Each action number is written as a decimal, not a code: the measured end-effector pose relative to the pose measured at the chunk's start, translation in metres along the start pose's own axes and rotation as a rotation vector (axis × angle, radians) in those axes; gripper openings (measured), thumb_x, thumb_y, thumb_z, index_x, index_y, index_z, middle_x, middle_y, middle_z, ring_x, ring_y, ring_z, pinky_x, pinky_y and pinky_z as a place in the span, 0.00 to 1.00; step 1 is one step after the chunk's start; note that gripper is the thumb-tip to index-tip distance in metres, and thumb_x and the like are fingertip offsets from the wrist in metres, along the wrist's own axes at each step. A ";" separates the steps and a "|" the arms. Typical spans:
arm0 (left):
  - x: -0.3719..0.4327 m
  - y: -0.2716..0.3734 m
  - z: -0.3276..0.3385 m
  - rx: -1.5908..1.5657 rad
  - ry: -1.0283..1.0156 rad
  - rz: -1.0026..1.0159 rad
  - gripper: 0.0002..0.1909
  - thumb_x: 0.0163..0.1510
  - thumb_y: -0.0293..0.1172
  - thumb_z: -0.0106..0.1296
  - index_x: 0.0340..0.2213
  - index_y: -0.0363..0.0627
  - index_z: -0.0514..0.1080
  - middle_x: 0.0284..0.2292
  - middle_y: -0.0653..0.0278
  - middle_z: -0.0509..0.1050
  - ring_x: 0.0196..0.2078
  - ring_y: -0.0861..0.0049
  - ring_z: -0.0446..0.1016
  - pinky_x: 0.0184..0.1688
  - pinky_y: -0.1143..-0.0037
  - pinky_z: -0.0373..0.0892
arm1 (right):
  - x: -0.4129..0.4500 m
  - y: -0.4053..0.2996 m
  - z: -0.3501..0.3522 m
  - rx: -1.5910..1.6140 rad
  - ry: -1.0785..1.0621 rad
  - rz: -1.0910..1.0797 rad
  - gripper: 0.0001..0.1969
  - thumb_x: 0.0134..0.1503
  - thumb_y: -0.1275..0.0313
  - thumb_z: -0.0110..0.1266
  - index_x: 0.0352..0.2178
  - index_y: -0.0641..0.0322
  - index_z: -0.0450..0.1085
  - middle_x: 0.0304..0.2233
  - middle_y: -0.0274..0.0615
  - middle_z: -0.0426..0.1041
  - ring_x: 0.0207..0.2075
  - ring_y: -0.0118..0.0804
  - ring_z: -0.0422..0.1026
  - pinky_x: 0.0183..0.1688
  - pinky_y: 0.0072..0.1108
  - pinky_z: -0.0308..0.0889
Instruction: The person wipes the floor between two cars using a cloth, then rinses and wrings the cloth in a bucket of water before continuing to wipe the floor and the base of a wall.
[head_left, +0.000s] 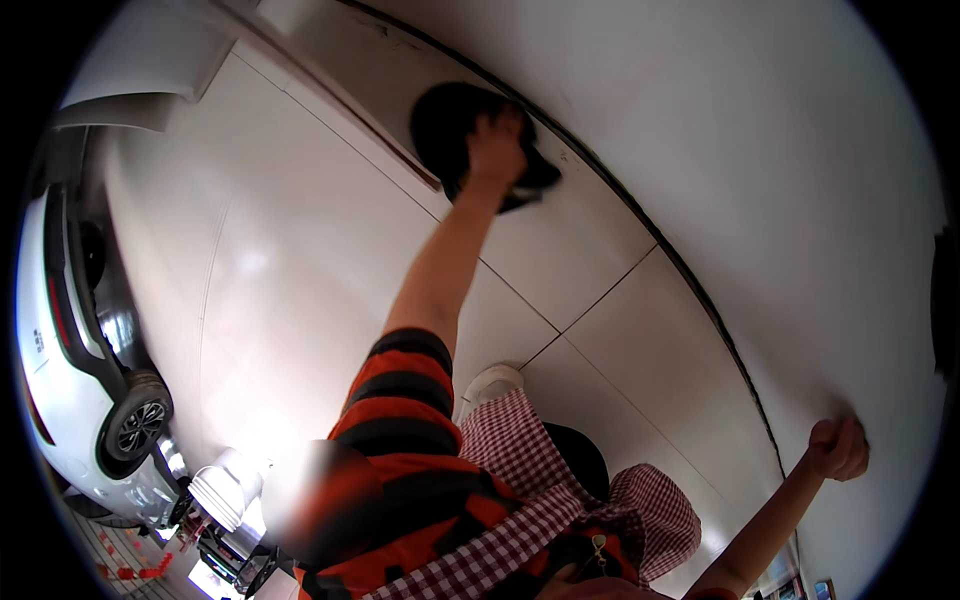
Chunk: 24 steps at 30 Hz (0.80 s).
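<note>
My left hand (498, 148) is stretched far forward, its fingers over a black cloth (444, 124). Motion blurs both, and whether the cloth touches the pale tiles beneath cannot be told. Off to the lower right, my right hand (840, 445) is curled into a fist in front of a smooth white surface (795, 225). I see nothing in that fist, though its inner side is hidden. A dark curved seam (679, 262) runs between the white surface and the tiled floor (315, 247).
A white car (67, 352) stands at the far left. White buckets (225, 487) are at the lower left. A long thin strip (352, 116) crosses the upper part toward the cloth. My shoe (491, 384) and checked apron (499, 427) show below.
</note>
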<state>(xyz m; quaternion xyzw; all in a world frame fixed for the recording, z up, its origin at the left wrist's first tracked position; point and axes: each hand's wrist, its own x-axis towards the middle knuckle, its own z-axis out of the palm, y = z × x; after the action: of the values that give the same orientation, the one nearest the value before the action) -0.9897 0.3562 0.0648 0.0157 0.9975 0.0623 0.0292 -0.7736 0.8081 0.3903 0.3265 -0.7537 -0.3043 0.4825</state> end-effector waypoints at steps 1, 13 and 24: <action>-0.021 0.020 0.007 -0.050 -0.083 0.067 0.33 0.41 0.33 0.48 0.53 0.55 0.59 0.57 0.68 0.54 0.53 0.59 0.56 0.45 0.55 0.62 | -0.004 0.003 -0.001 -0.006 0.002 0.005 0.12 0.57 0.68 0.43 0.22 0.61 0.66 0.15 0.32 0.69 0.13 0.28 0.67 0.14 0.14 0.63; -0.059 0.025 0.024 -0.001 -0.045 0.036 0.31 0.44 0.45 0.48 0.51 0.51 0.61 0.51 0.66 0.63 0.51 0.62 0.57 0.48 0.47 0.57 | -0.021 -0.010 0.007 0.037 -0.129 0.101 0.08 0.45 0.78 0.44 0.27 0.58 0.70 0.22 0.34 0.73 0.18 0.32 0.69 0.20 0.18 0.63; -0.135 0.201 0.024 -0.161 -0.345 0.353 0.38 0.42 0.51 0.52 0.55 0.53 0.57 0.58 0.61 0.51 0.51 0.57 0.57 0.42 0.60 0.68 | -0.019 -0.014 0.020 0.026 -0.052 0.140 0.09 0.44 0.78 0.44 0.26 0.53 0.70 0.21 0.27 0.72 0.19 0.25 0.67 0.21 0.15 0.60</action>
<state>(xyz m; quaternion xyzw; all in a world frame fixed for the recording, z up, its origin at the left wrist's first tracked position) -0.8484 0.5534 0.0740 0.1974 0.9514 0.1418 0.1889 -0.7828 0.8179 0.3627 0.2715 -0.7907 -0.2683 0.4786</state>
